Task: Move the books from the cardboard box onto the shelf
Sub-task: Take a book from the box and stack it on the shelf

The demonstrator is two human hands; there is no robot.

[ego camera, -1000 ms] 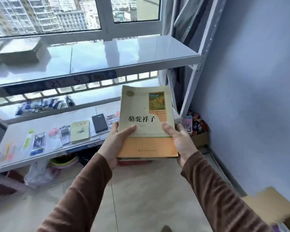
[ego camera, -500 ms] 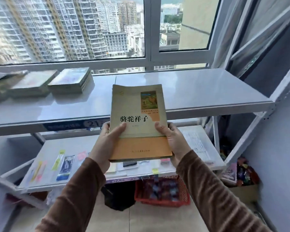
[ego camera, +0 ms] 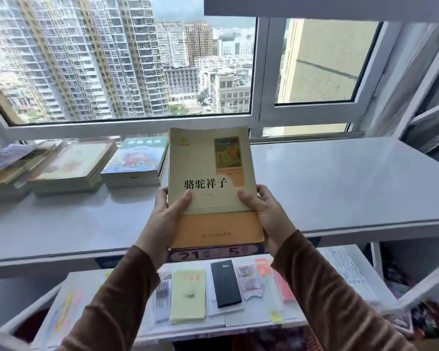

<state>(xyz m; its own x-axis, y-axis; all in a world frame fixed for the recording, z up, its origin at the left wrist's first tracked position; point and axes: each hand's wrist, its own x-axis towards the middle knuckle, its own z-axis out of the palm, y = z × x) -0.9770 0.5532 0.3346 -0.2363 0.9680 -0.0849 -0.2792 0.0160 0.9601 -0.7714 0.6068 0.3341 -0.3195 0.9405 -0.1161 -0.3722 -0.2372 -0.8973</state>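
Paperback book (ego camera: 211,188), tan and orange, is gripped at both side edges by left hand (ego camera: 162,219) and right hand (ego camera: 266,214), long axis pointing away, held above the white shelf (ego camera: 340,188). Three book stacks (ego camera: 134,160) lie left; bare shelf lies directly ahead and right.
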